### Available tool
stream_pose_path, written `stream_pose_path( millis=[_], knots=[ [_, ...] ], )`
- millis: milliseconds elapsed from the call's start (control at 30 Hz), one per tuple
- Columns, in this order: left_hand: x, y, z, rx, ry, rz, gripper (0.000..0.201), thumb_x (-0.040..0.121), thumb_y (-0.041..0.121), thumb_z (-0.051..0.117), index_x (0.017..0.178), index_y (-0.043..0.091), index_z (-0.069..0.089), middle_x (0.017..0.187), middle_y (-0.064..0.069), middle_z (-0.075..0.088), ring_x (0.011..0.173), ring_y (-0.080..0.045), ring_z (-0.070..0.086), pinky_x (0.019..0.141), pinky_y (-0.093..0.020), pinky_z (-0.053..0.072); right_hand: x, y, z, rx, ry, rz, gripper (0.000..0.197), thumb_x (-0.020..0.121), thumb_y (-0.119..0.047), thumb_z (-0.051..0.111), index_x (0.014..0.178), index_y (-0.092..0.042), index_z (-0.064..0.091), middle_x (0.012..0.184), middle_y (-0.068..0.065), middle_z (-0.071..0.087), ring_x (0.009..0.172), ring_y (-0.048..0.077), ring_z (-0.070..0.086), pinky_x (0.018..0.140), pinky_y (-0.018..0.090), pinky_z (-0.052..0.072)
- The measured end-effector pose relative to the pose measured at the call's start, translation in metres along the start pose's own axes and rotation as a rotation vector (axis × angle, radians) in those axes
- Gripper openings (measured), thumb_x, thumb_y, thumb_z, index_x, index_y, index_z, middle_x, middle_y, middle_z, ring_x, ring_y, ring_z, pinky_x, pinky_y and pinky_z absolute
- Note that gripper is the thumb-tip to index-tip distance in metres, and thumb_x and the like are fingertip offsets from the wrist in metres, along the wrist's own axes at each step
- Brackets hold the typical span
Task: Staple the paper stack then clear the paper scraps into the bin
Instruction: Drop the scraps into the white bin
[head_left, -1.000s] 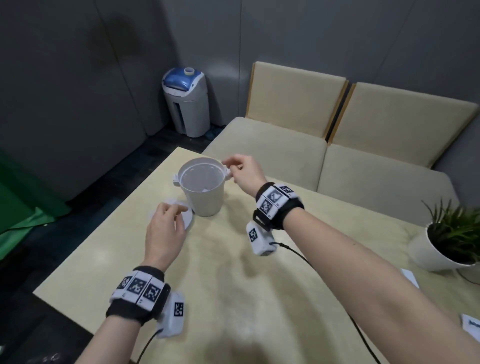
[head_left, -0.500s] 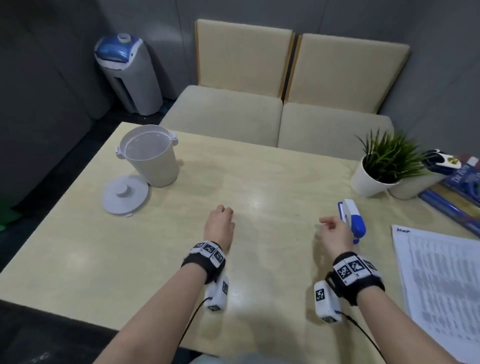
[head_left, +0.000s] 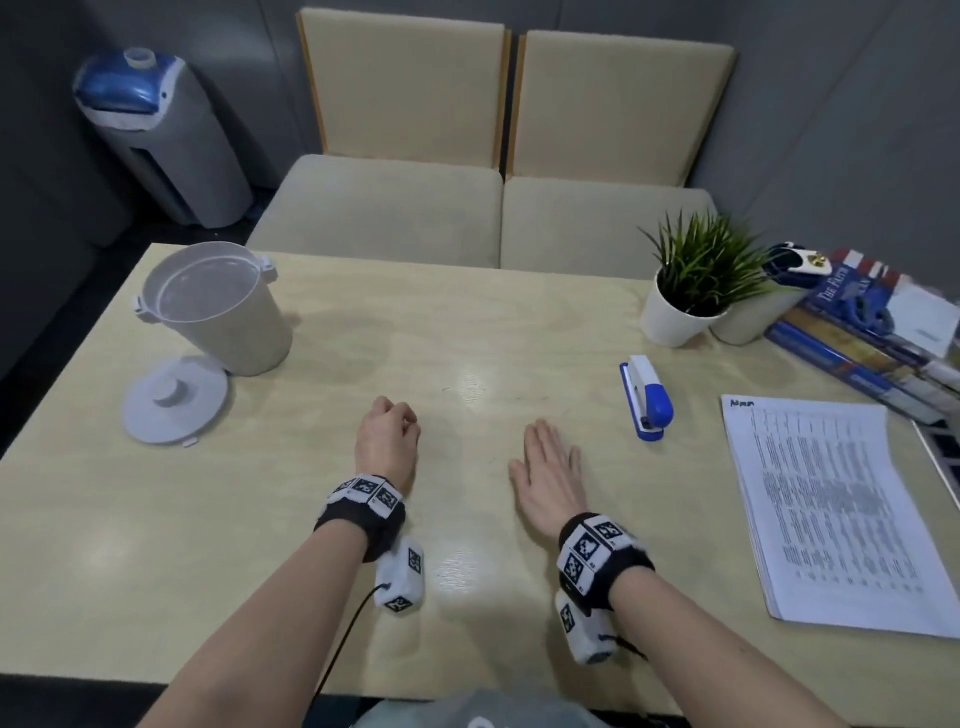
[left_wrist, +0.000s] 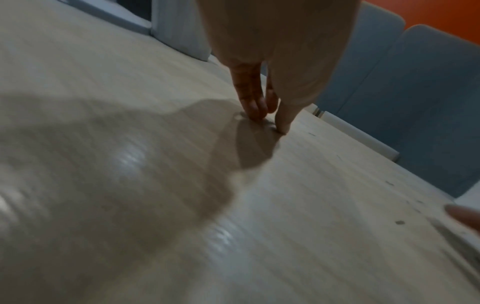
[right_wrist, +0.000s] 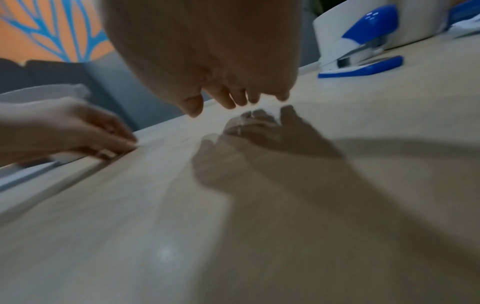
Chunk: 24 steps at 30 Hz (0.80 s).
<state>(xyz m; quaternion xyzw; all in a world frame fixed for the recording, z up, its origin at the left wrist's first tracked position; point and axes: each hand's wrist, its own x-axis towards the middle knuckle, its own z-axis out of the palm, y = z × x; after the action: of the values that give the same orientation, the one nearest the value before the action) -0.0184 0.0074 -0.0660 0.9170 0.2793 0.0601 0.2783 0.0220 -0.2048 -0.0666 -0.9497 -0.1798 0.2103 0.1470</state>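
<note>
Since half a second ago the right hand (head_left: 551, 475) has drawn away from the stapler (head_left: 647, 397) and now lies spread flat, fingers straight and holding nothing, just above the pale wooden table (head_left: 311, 545); in the right wrist view its fingertips (right_wrist: 228, 102) hover clear of their own shadow. The left hand (head_left: 387, 441) sits near it, fingers curled under; the left wrist view shows the fingertips (left_wrist: 255, 107) touching the tabletop with nothing between them. The stapler lies on the table to the right of the right hand, apart from it, and the paper stack (head_left: 836, 514) rests further right, near the table's right edge. The bin (head_left: 218, 306) stands open at the far left corner with its lid (head_left: 174, 400) flat on the table just beside it. A potted plant (head_left: 691, 291) and some books (head_left: 862, 338) crowd the far right corner. Two beige seats (head_left: 498, 156) back against a grey wall, a water dispenser (head_left: 156, 130) at left. Bare wood stretches between the hands and the bin.
</note>
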Motion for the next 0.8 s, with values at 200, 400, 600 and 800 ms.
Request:
stream_pose_path(
  millis=[200, 400, 600, 800],
  knots=[
    [-0.023, 0.005, 0.001, 0.291, -0.241, 0.092, 0.056, 0.101, 0.034, 0.03, 0.143, -0.002, 0.031, 0.154, -0.019, 0.028, 0.144, -0.031, 0.024, 0.116, -0.042, 0.023, 0.039, 0.027, -0.024, -0.035, 0.01, 0.179, 0.072, 0.097, -0.049, 0.017, 0.152, -0.006, -0.003, 0.161, 0.009, -0.012, 0.149, 0.02, -0.012, 0.12, 0.045, -0.006],
    [-0.052, 0.017, 0.032, 0.425, -0.456, 0.066, 0.078, 0.096, 0.055, 0.014, 0.149, 0.006, -0.014, 0.157, -0.019, -0.021, 0.147, -0.034, -0.016, 0.121, -0.05, -0.002, 0.027, -0.009, 0.002, -0.08, -0.103, -0.101, 0.07, 0.097, -0.05, 0.014, 0.151, -0.01, -0.008, 0.159, 0.006, -0.018, 0.148, 0.018, -0.016, 0.12, 0.041, -0.009],
    [-0.043, 0.036, 0.027, 0.341, -0.506, 0.242, 0.063, 0.099, 0.05, 0.017, 0.152, 0.023, 0.0, 0.159, -0.01, -0.02, 0.148, -0.029, -0.016, 0.117, -0.054, -0.008, 0.056, 0.009, -0.025, -0.071, -0.037, 0.013, 0.068, 0.098, -0.046, 0.017, 0.152, -0.011, -0.004, 0.16, 0.005, -0.015, 0.149, 0.017, -0.012, 0.121, 0.043, -0.006],
    [0.002, 0.039, 0.016, 0.34, -0.426, 0.167, 0.063, 0.1, 0.044, 0.02, 0.152, 0.016, 0.0, 0.162, -0.005, -0.008, 0.15, -0.023, -0.005, 0.119, -0.055, 0.002, 0.045, -0.009, -0.01, -0.111, -0.153, -0.134, 0.07, 0.096, -0.052, 0.013, 0.152, -0.013, -0.005, 0.16, 0.004, -0.015, 0.148, 0.016, -0.013, 0.118, 0.041, -0.01]
  ],
)
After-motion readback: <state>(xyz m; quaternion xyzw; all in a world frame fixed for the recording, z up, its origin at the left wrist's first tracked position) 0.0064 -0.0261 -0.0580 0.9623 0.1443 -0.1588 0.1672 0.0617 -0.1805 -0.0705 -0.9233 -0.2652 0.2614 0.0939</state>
